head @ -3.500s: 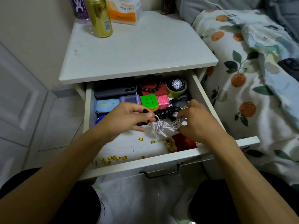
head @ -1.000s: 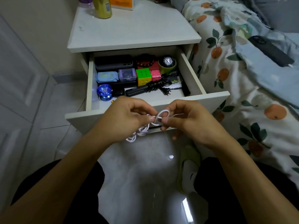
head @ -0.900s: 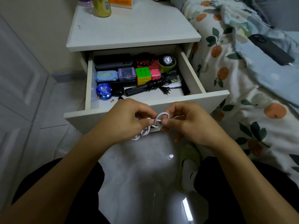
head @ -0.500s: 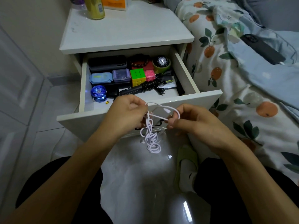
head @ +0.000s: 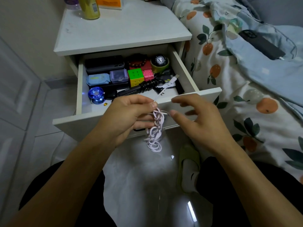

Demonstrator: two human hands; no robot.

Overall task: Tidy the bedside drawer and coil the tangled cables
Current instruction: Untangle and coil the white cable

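Our right hand (head: 195,118) has let go, fingers now spread; left hand (head: 129,115) pinches the cable (head: 156,128), one end freed, tangle remaining.

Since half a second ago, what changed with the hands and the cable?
The right hand let go of the white cable and opened beside it. One plug end now sticks up over the drawer. The left hand still pinches the hanging tangle. The drawer's contents are unchanged.
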